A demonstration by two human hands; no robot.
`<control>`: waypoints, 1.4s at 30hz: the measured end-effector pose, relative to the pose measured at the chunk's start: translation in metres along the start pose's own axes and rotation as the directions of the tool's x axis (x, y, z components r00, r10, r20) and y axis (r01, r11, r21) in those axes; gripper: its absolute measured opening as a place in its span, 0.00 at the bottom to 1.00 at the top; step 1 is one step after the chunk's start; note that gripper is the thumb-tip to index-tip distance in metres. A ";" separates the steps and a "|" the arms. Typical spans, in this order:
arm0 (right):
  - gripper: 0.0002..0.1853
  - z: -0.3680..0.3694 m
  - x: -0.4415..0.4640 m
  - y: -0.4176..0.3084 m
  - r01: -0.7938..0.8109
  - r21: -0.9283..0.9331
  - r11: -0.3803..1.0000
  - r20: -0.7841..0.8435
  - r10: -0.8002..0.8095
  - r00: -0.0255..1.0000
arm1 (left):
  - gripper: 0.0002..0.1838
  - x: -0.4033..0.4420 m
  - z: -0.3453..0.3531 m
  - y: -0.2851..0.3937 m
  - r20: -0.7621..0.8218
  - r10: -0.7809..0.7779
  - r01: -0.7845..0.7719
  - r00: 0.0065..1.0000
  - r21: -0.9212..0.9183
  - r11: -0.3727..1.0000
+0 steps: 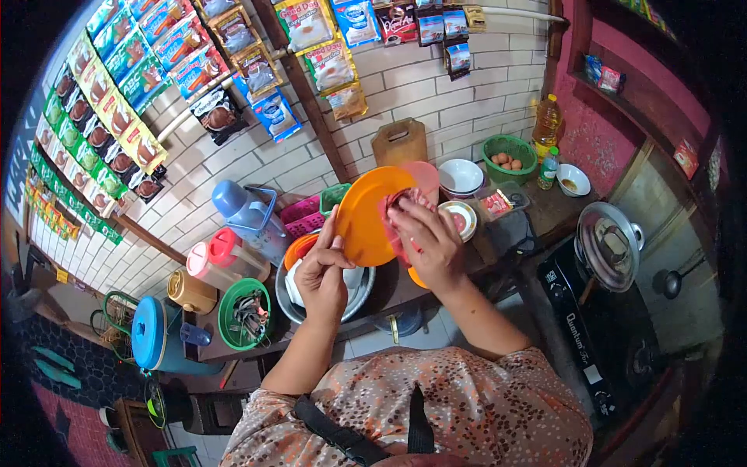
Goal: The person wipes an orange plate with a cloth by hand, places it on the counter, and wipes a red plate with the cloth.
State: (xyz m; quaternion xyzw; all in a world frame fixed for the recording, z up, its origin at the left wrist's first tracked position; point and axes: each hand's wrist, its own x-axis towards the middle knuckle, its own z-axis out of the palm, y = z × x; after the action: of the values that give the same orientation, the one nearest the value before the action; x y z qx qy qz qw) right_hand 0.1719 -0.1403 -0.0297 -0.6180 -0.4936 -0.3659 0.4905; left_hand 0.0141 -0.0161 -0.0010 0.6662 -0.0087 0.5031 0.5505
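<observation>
My left hand grips the lower left edge of an orange plate, its thumb and fingers closed on the rim. The plate is tilted up in front of me, above the counter. With my right hand I press a crumpled red cloth against the plate's right side; the fingers partly cover it. Under my left hand stands a grey basin with white and orange dishes in it, partly hidden by hand and plate. Just beyond my right hand are a small white dish and a pink plate or bowl.
Left: a green basket of cutlery, a blue thermos, lidded jugs and a blue drink cooler. Right: white bowls, a green egg basket, an oil bottle and a gas stove with a lidded pot. Sachets hang above.
</observation>
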 end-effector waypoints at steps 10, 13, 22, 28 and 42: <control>0.26 0.010 0.023 -0.016 0.086 0.114 0.990 -0.036 -0.082 0.996 | 0.17 -0.004 0.002 -0.001 0.061 -0.088 0.086 0.994 0.027 0.996; 0.24 0.005 0.033 -0.003 0.070 -0.010 0.997 -0.117 -0.071 0.991 | 0.18 -0.006 -0.002 -0.002 0.032 -0.024 0.024 0.999 0.013 1.000; 0.26 0.014 0.005 -0.015 0.013 0.079 0.997 -0.009 -0.013 1.000 | 0.19 0.000 -0.009 0.000 -0.062 -0.067 0.062 0.996 -0.070 0.996; 0.26 0.017 0.018 -0.019 0.056 0.157 0.986 -0.050 -0.049 0.998 | 0.19 -0.006 -0.002 -0.002 0.014 0.006 -0.006 1.000 0.032 0.999; 0.16 0.019 0.014 -0.031 -0.135 0.322 0.937 -0.024 0.151 0.988 | 0.17 -0.006 0.000 0.006 -0.015 -0.068 0.067 0.998 -0.056 0.996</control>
State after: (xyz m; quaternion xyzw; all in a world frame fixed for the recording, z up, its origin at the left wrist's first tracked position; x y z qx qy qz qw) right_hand 0.1445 -0.1178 -0.0139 -0.5557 -0.4879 -0.2594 0.6211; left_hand 0.0076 -0.0220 -0.0004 0.6464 0.0047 0.4894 0.5854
